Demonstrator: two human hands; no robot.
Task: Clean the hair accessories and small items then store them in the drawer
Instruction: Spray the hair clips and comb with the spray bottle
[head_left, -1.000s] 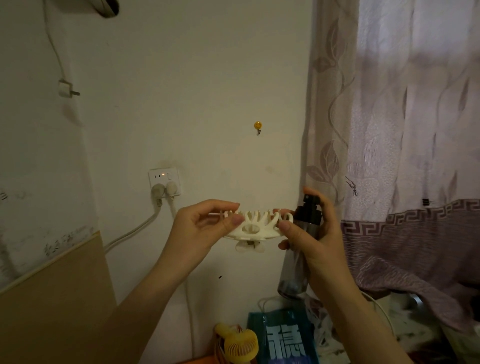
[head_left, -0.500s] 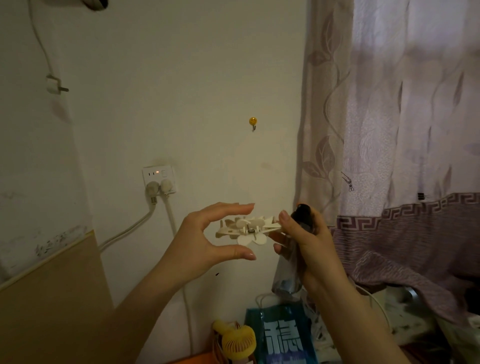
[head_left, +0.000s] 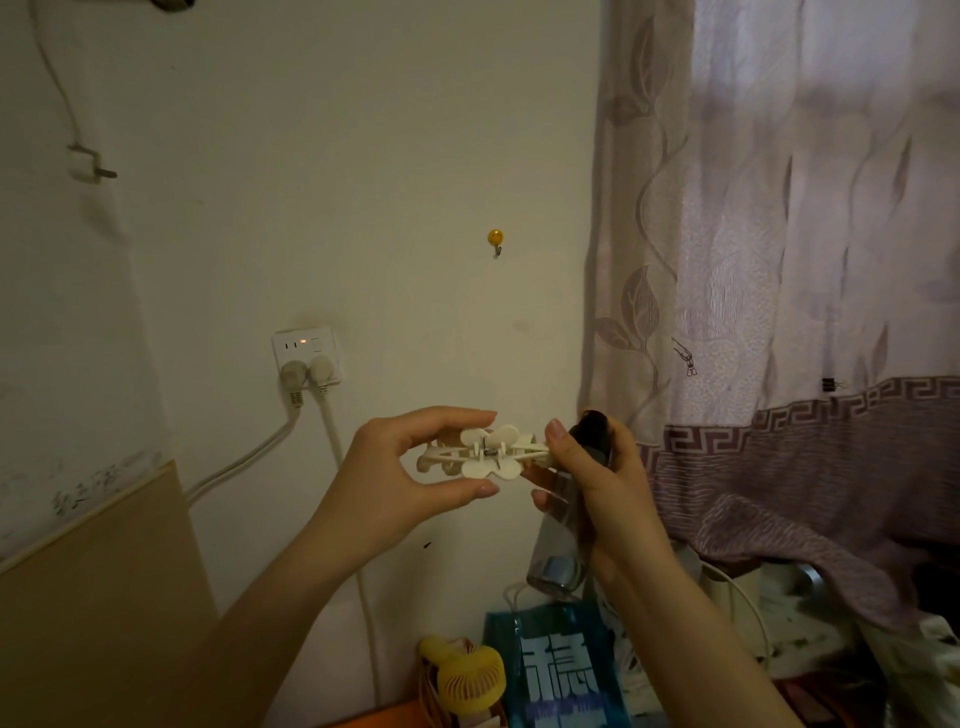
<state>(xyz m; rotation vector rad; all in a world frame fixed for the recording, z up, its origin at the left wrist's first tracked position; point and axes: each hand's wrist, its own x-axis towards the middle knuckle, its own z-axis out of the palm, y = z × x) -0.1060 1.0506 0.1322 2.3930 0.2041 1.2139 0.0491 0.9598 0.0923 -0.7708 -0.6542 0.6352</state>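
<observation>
Hands meet at chest height in front of the wall, and between them you hold the cream hair claw clip (head_left: 485, 451) level, its spring hinge facing you and its petal-shaped grips spread above and below. Your left hand (head_left: 410, 462) curves round the clip's left end, forefinger arched over the top, thumb lying beneath; whether those fingers press the plastic or only frame it cannot be told. Your right hand (head_left: 597, 483) does two jobs: the thumb tip pinches the clip's right end, while the remaining fingers wrap a clear spray bottle (head_left: 563, 535) with a black pump top. That bottle hangs tilted, base toward the lower left.

Behind your hands, a white wall socket (head_left: 307, 356) carries two plugs with pale cables running down. A small yellow hook (head_left: 495, 238) sits higher on the wall. To the right hangs a mauve patterned curtain (head_left: 779, 260). Below, near the bottom edge, stand a yellow handheld fan (head_left: 467, 680) and, just beside it, a blue package (head_left: 561, 670) with white characters.
</observation>
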